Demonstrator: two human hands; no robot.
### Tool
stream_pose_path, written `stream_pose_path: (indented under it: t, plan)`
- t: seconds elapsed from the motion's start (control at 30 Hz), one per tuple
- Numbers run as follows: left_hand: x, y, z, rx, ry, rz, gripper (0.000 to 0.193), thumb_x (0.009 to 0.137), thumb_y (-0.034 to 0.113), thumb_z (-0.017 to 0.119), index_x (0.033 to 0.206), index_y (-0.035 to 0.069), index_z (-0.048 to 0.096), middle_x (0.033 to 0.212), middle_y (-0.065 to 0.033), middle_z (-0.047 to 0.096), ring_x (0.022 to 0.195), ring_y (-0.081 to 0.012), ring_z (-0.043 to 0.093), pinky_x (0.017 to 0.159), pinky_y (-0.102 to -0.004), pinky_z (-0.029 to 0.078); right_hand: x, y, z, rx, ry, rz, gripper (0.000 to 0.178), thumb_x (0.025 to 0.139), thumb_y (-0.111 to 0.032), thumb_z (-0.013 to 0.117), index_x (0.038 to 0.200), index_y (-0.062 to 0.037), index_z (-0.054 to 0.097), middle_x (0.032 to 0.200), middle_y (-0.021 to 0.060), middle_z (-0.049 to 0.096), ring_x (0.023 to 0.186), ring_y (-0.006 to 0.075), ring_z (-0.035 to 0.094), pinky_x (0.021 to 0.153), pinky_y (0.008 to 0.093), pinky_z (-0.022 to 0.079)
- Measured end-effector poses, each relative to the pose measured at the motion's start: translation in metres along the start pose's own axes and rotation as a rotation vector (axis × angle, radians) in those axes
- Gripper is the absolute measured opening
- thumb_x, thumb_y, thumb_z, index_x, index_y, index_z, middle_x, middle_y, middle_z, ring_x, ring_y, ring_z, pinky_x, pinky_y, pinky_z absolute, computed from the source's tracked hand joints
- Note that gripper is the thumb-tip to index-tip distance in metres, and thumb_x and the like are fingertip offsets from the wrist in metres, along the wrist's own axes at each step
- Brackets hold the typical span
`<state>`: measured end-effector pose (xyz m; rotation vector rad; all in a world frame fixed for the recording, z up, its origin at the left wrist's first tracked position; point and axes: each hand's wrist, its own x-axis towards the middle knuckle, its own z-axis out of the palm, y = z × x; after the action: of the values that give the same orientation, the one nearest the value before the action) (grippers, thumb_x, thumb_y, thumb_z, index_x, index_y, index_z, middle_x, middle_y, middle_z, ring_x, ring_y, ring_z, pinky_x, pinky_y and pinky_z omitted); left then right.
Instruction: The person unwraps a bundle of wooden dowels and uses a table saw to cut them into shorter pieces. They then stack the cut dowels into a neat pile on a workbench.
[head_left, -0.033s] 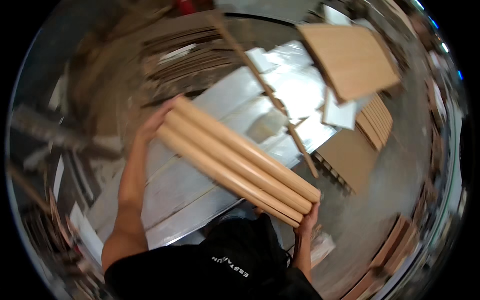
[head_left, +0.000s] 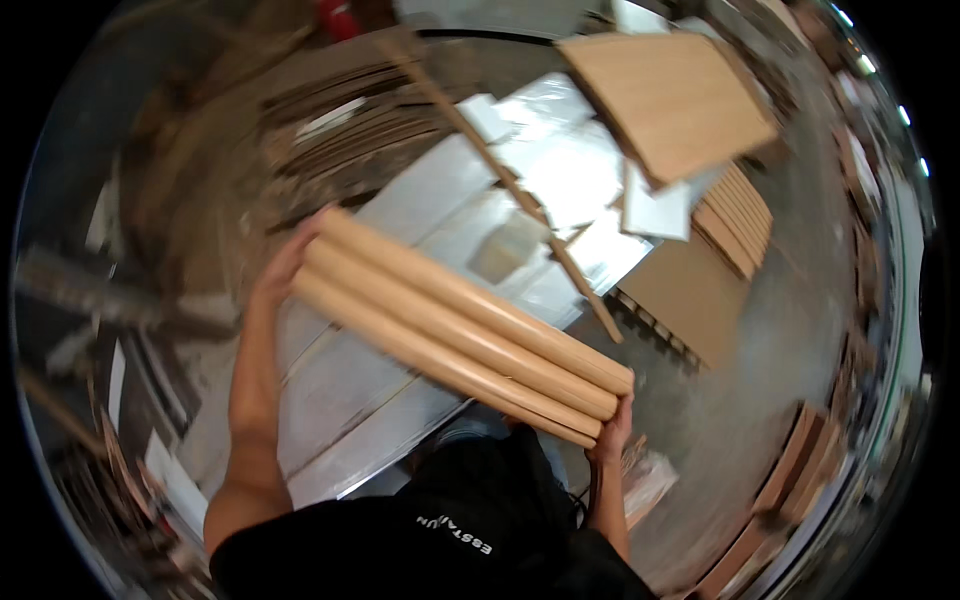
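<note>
Between my two hands hangs a light-brown fluted wooden panel [head_left: 460,325] with rounded ridges, tilted so its left end lies farther from me. My left hand [head_left: 288,262] is closed round the far left end; its fingers are partly hidden. At the near right end, my right hand [head_left: 614,432] grips the edge, its fingertips mostly behind the panel. Beneath the panel stretches a work table [head_left: 345,375] with a pale, plastic-like covering.
A long thin wooden strip [head_left: 480,150] lies across the table beside a translucent block [head_left: 508,250]. Beyond it are a flat wooden board [head_left: 680,100], a ribbed panel [head_left: 735,220] and a brown sheet [head_left: 690,300]. Stacked dark boards [head_left: 350,125] lie at the far left.
The table and surrounding things have shifted slightly left in view. The panel's left end has moved a little left and lower in the picture; both hands keep their hold.
</note>
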<state>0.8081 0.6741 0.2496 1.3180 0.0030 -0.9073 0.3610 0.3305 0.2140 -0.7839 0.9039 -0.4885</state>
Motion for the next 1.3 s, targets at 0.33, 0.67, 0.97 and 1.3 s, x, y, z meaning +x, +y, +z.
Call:
stream_pose_path:
  t: [0.33,0.67,0.97,1.3]
  plan:
    - [-0.076,0.002,0.175,0.251,-0.042,0.268,0.064,0.107,0.047,0.027,0.155,0.005,0.027,0.159,-0.0110,0.031,0.144,-0.0234,0.031,0.119,-0.0355,0.022,0.000,-0.094,-0.155,0.063,0.040,-0.092,0.055,0.107,-0.042,0.036,0.154,-0.0130,0.033,0.144,0.0073,0.049,0.125,0.0206,0.052,0.107,0.0355,0.041]
    - [-0.058,-0.034,0.508,0.551,-0.181,0.331,0.065,0.105,0.049,0.035,0.153,0.005,0.034,0.153,-0.0135,0.041,0.142,-0.0244,0.035,0.118,-0.0363,0.023,0.004,-0.264,-0.372,0.192,0.216,-0.275,0.054,0.108,-0.040,0.034,0.152,-0.0104,0.035,0.144,0.0075,0.049,0.128,0.0211,0.051,0.107,0.0362,0.042]
    - [0.091,-0.092,0.695,0.441,-0.324,0.134,0.059,0.107,0.045,0.030,0.155,0.009,0.031,0.154,-0.0106,0.038,0.142,-0.0238,0.034,0.118,-0.0352,0.024,0.096,-0.392,-0.509,0.124,0.358,-0.258,0.054,0.107,-0.045,0.035,0.149,-0.0108,0.040,0.140,0.0081,0.053,0.124,0.0223,0.054,0.104,0.0371,0.045]
    - [0.384,-0.166,0.884,0.274,-0.534,-0.077,0.061,0.107,0.048,0.030,0.157,0.013,0.026,0.159,-0.0053,0.029,0.142,-0.0189,0.032,0.117,-0.0325,0.025,0.313,-0.531,-0.600,0.056,0.542,-0.161,0.056,0.105,-0.047,0.040,0.145,-0.0076,0.044,0.139,0.0102,0.054,0.124,0.0229,0.055,0.102,0.0390,0.048]
